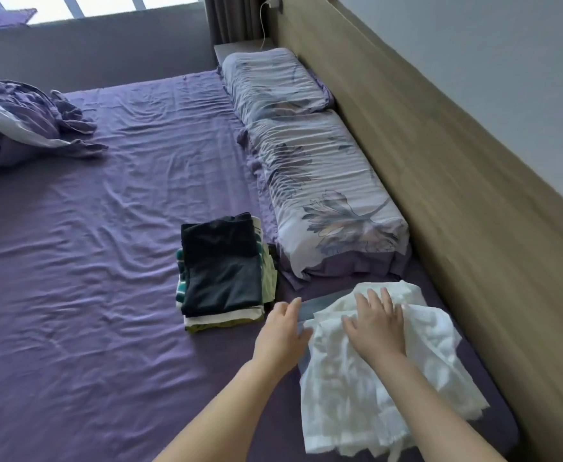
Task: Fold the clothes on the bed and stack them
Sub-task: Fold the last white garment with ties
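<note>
A white garment point(367, 388) lies rumpled on the purple bed sheet point(90, 295) at the lower right, over a grey-blue piece point(313, 308) of cloth. My right hand point(375, 323) presses flat on the white garment with fingers spread. My left hand point(282, 331) reaches in at the garment's left edge, fingers relaxed; whether it grips the cloth is unclear. A stack of folded clothes point(221, 268), with a black piece on top, sits just left of my hands.
Two floral pillows point(323, 181) line the wooden headboard point(440, 161) on the right. A crumpled purple duvet point(20, 125) lies at the far left of the bed. A small ledge with a white cable point(263, 25) stands at the back.
</note>
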The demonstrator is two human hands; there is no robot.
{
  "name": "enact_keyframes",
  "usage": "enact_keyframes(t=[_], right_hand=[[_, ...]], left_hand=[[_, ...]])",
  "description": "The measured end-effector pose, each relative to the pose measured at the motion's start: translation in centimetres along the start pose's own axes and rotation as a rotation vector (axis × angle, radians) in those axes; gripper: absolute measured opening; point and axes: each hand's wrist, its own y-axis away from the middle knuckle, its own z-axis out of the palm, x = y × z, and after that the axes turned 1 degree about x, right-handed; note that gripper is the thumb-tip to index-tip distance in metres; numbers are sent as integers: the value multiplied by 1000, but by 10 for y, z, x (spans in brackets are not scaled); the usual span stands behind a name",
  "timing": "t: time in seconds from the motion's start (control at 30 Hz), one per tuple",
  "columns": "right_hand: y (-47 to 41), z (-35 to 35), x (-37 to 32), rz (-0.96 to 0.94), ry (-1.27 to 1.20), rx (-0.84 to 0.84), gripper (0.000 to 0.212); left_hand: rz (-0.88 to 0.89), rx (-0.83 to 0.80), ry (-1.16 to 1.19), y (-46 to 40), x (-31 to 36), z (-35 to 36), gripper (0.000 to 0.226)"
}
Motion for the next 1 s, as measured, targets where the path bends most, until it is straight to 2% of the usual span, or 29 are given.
enact_keyframes(t=[0.1,0.27,0.4,0.6,0.7,0.8,0.93,1.0], right_hand=[[-16,2,-48,-89,-69,-56,60],[-47,22,-122,-195,-105,-199,64],[-78,43,-162,-132,-173,-295,66],[-116,78,-188,-8,-254,-350,69],[-137,96,-190,66,-291,-339,73],[-158,117,-184,173,-357,-421,78],[-174,143,-175,309,-603,-479,98],[-176,152,-173,377,-734,-466,108]], left_hand=[[-96,60,16,-7,-41,-32,61],[-131,97,10,-29,-107,-69,59],[-244,169,-1,-53,-150,-88,59],[-464,107,91,-90,-196,-89,76],[-664,63,235,-113,-213,-80,92],[-827,48,444,-137,-233,-68,105],[-862,20,780,-153,-259,-53,127],[-868,30,804,-154,-265,-48,131]])
